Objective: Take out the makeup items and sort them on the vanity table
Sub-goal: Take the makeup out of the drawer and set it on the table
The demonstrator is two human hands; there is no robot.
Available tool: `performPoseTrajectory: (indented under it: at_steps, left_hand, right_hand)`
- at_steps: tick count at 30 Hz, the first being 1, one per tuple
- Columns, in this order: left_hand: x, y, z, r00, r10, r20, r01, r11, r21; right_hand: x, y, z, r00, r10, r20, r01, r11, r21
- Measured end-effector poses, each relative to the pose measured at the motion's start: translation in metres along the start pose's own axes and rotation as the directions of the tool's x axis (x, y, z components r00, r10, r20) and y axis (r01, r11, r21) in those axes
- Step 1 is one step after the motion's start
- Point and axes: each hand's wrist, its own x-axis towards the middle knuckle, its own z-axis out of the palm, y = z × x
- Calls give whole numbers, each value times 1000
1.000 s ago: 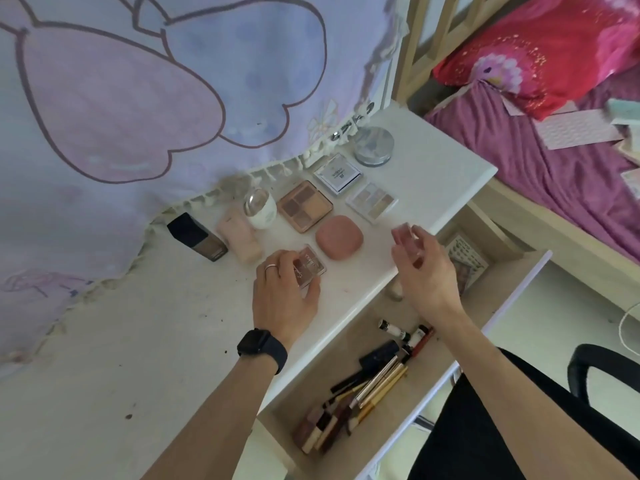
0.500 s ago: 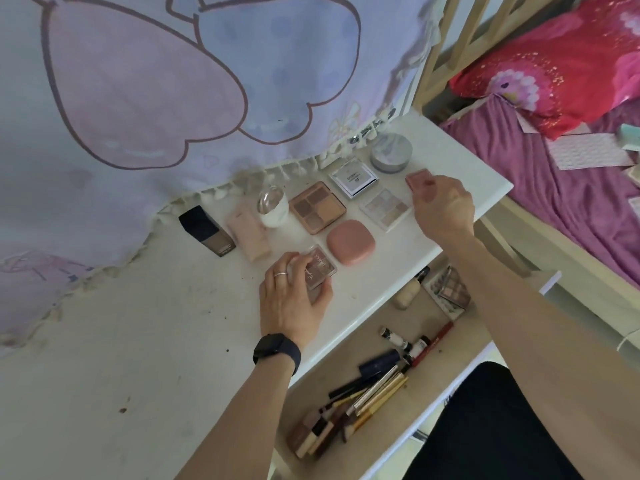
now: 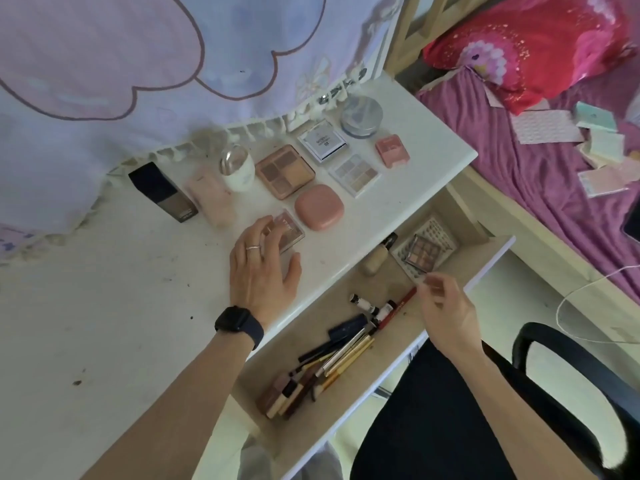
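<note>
My left hand (image 3: 263, 268) rests on the white vanity table (image 3: 426, 178), its fingers spread over a small clear pink palette (image 3: 290, 230). My right hand (image 3: 445, 306) hovers over the open drawer (image 3: 391, 372) with its fingers loosely curled and nothing in them, just right of a red pencil (image 3: 398, 308). A small pink blush case (image 3: 392, 151) lies near the table's right edge. Still in the drawer are a small eyeshadow palette (image 3: 422, 253), a beige bottle (image 3: 373, 261) and several pencils and brushes (image 3: 346, 344).
Sorted on the table lie a black bottle (image 3: 162, 192), a pink tube (image 3: 212, 199), a white cup (image 3: 237, 169), a brown palette (image 3: 285, 171), a pink round compact (image 3: 318, 207), a white compact (image 3: 323, 142), a pale palette (image 3: 354, 173) and a powder jar (image 3: 362, 116). A black chair (image 3: 554, 344) stands at the right.
My right hand set the small pink blush case on the table's right side and came back down over the drawer. My left hand stayed on the clear palette and loosened its fingers.
</note>
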Motion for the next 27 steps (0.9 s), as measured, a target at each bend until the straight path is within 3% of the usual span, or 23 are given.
performPoseTrajectory:
  at_steps: [5, 7, 11, 15, 18, 23, 27]
  left_hand:
    - [-40, 44, -1, 968, 252, 12, -248, 957, -152]
    - [-59, 71, 3, 947, 308, 84, -279, 926, -253]
    - [-75, 107, 30, 895, 220, 388, -91, 942, -324]
    - [-70, 125, 62, 741, 24, 671, 198, 947, -253]
    - [-61, 132, 77, 691, 22, 723, 210, 950, -230]
    - [-41, 132, 92, 665, 35, 746, 176, 963, -203]
    - [-17, 140, 103, 646, 52, 762, 144, 971, -188]
  right_hand:
    - [-6, 24, 2, 993, -105, 57, 112, 983, -146]
    - [8, 20, 1, 989, -115, 93, 134, 963, -236]
    - [59, 9, 3, 978, -76, 194, 165, 851, -498]
    - [105, 8, 12, 970, 24, 242, 142, 754, -642]
    - [125, 13, 21, 973, 28, 231, 137, 733, -667]
    - [136, 14, 14, 975, -58, 216, 198, 675, -711]
    - [124, 6, -19, 990, -104, 99, 142, 818, -557]
